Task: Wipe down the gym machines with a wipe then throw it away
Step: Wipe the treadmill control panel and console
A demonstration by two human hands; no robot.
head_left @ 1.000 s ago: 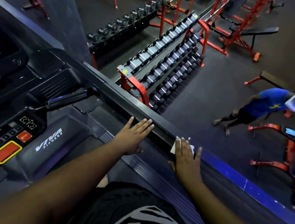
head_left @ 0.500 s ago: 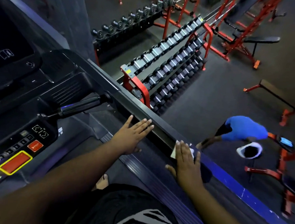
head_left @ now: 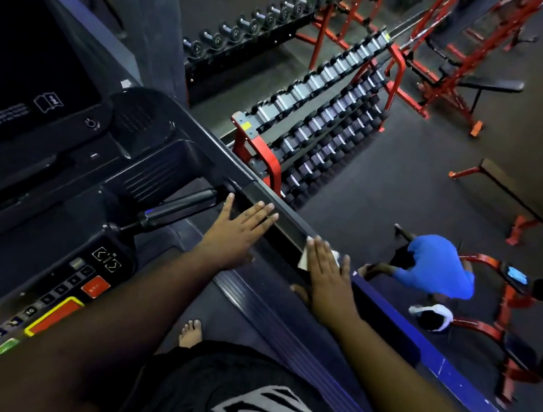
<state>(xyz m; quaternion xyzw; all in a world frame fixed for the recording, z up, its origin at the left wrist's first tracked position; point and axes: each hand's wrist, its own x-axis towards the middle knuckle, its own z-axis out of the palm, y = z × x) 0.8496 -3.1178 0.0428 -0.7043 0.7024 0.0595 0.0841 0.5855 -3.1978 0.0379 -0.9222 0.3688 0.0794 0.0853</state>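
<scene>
Now the right hand (head_left: 328,271) lies flat on the treadmill's side rail (head_left: 282,221), its fingers (head_left: 320,252) straight and close together, pressing the white wipe (head_left: 303,260) down against the rail; only the wipe's edges peek out beside the fingers. The left hand (head_left: 235,232) rests a little further up the same rail, fingers straight and slightly spread, holding nothing, probably just bracing.

Compared with a second ago, both hands sit at much the same spot on the rail, so the wipe has barely travelled; what has shifted is mostly the view, and the person in the blue shirt (head_left: 435,266) on the floor below has moved. Judging by that, this stretch of rail is mid-wipe, the console (head_left: 59,286) looks untouched for now, and throwing the wipe away is a long way off.
</scene>
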